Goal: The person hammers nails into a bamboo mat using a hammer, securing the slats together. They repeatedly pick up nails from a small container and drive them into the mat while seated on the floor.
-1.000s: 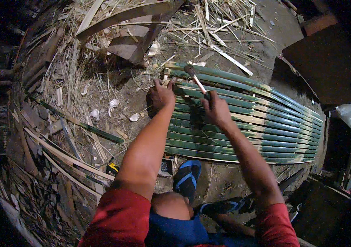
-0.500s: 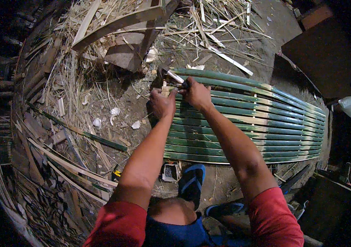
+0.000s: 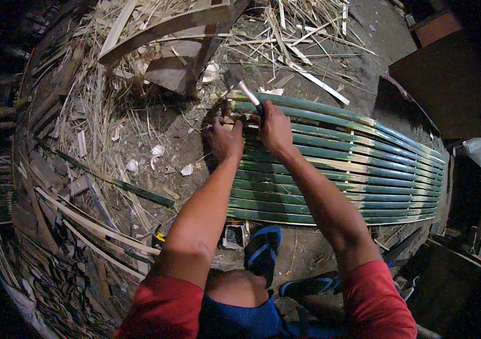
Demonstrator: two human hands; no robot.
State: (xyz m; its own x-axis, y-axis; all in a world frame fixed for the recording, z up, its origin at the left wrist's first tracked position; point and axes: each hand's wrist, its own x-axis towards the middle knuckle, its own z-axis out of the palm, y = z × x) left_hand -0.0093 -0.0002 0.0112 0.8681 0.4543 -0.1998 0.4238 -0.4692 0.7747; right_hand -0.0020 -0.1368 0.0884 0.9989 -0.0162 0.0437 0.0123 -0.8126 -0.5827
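Bamboo slat panel [image 3: 342, 169] lies flat on the dirt floor [image 3: 184, 141], green strips side by side with pale cross ties, running from centre frame out to the right. Head view: right hand [image 3: 274, 131] is closed around the handle of a hammer [image 3: 243, 87], head raised up and to the left above the panel's near-left corner. Left hand [image 3: 224, 138] sits just beside it at the same corner, fingers curled down onto the slat ends (what it pinches, if anything, is too small to tell). Both forearms come up from the lower edge, red sleeves at the shoulders. Blue sandal [image 3: 263, 251] rests at the panel's lower edge, a second one [image 3: 302, 285] further right. Small open box [image 3: 233, 236] sits just left of the first sandal, touching the panel edge. Split bamboo offcuts and shavings [image 3: 82, 226] pile up on the left. Wooden frame [image 3: 167, 51] stands beyond the hands, top of frame.
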